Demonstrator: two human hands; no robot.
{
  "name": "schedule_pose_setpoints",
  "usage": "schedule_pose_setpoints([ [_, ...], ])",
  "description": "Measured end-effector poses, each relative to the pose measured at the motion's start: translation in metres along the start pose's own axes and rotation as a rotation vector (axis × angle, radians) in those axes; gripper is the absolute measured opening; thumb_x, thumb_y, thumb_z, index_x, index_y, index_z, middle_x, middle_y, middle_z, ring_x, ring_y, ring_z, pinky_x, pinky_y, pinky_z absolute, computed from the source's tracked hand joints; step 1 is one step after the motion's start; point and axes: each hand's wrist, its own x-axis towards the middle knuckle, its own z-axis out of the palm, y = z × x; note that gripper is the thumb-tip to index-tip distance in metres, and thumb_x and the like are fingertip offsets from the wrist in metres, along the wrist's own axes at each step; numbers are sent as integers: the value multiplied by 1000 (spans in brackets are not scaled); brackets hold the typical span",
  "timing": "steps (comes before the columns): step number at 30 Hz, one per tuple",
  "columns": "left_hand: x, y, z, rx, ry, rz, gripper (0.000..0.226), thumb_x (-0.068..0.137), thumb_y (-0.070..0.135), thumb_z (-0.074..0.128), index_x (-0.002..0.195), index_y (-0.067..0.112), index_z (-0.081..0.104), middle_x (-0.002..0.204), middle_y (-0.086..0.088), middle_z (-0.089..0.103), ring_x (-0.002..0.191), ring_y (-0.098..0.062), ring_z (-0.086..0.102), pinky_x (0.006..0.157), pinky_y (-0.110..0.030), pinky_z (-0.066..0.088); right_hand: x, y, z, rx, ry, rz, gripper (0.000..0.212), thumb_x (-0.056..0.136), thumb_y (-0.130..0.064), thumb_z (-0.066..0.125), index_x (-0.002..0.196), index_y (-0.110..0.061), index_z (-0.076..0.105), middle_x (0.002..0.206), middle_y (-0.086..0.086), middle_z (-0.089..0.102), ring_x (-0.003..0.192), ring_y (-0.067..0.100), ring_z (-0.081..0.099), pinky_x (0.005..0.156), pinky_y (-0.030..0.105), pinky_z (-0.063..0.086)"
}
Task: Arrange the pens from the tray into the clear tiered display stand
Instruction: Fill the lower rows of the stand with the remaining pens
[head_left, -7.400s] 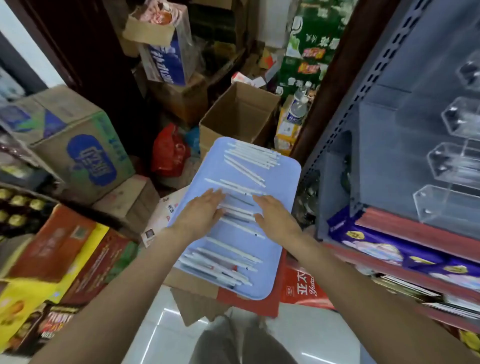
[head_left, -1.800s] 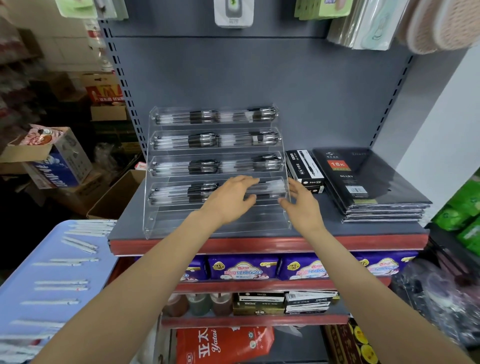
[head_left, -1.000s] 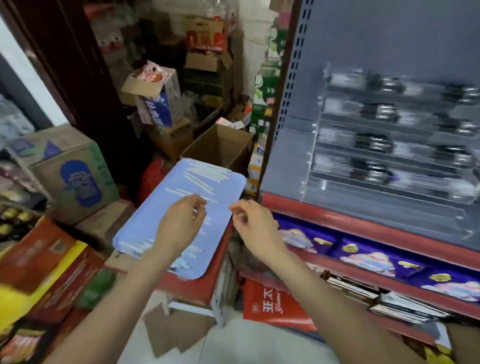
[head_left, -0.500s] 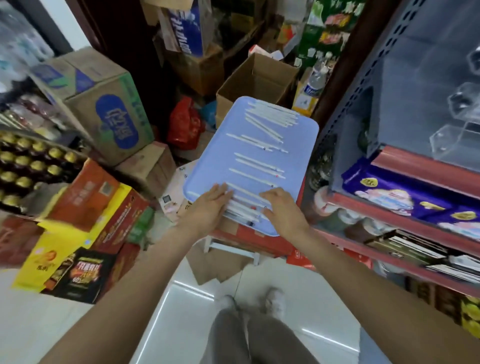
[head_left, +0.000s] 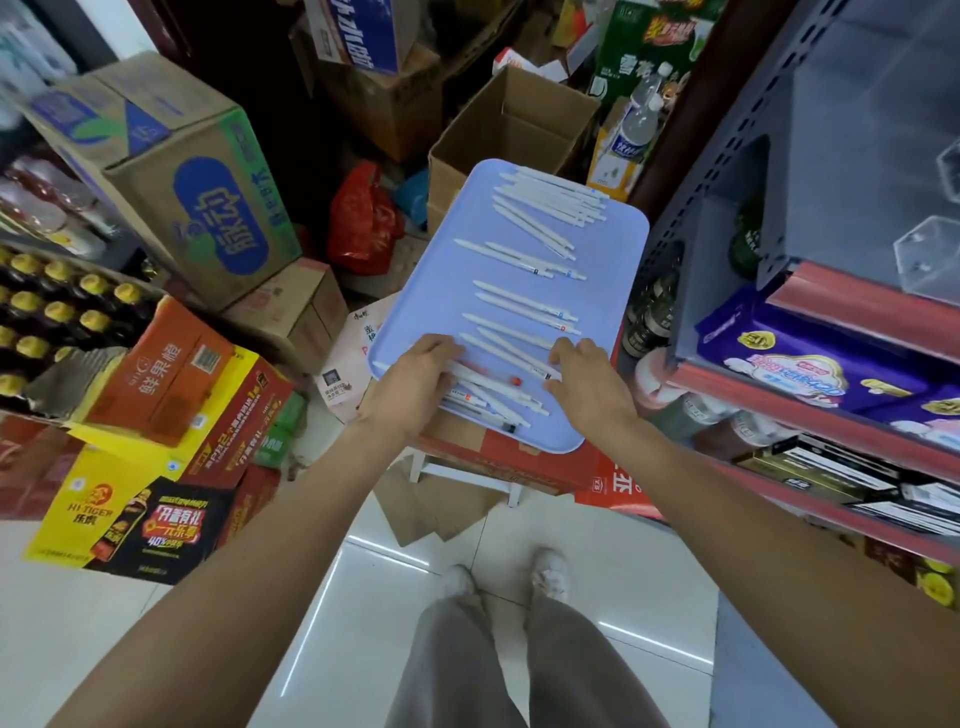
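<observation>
Both hands lie on the near end of the blue tray (head_left: 441, 291) — left hand (head_left: 415, 382) and right hand (head_left: 584, 382) with fingers spread flat over white pens (head_left: 519, 306), gripping none. The clear stand (head_left: 930, 260) shows at far right.

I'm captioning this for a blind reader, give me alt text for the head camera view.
Both hands, left hand and right hand, reach onto white pens at the near end of a blue tray beside a shop shelf.
</observation>
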Motion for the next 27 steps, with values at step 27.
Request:
schedule_pose_setpoints([
  [27, -7, -3, -32, -82, -169, 25, 12, 84, 23, 68, 93, 14, 69, 101, -1, 60, 97, -15, 50, 78, -18, 36, -5, -16, -3, 597, 94, 39, 16, 97, -10, 45, 108, -6, 57, 90, 9, 60, 81, 30, 58, 71, 35, 46],
])
